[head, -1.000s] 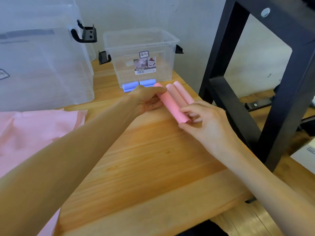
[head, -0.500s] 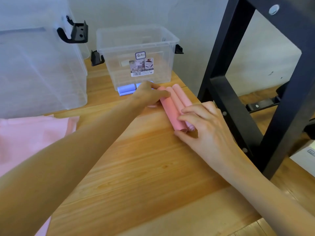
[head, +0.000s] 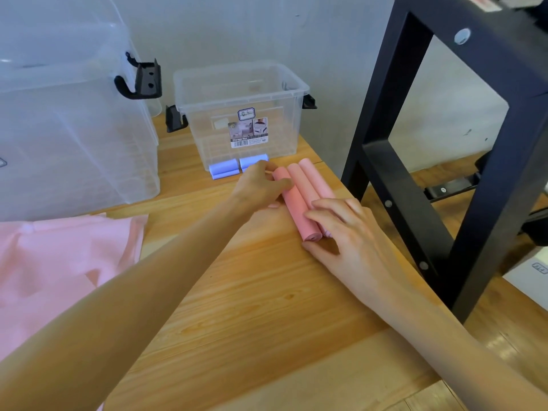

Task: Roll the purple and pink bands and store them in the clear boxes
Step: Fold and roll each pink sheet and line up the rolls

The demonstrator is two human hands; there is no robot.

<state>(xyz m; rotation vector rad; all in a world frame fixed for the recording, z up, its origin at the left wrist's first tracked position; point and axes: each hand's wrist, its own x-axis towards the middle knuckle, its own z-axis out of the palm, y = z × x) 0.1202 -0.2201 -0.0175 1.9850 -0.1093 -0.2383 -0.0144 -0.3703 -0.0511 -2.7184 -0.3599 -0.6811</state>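
The left hand (head: 261, 188) curls its fingers and thumb over the far end of the nearest pink roll (head: 296, 204), pinching it near the top. The right hand (head: 347, 232) bends its fingers over the near ends of the rolls, thumb laid on the wood just below them, so it grips the bundle from the other side. Three pink rolls lie side by side, touching, slanted along the right edge of the tabletop (head: 252, 307). Just beyond the left hand, two purple rolls (head: 237, 169) lie against the front wall of the small clear box (head: 240, 114), which stands open near the far right corner. A large clear box (head: 68, 120) stands at the far left. Unrolled pink bands (head: 53, 268) lie flat at the left edge. A black metal frame (head: 444, 143) stands off the right edge.
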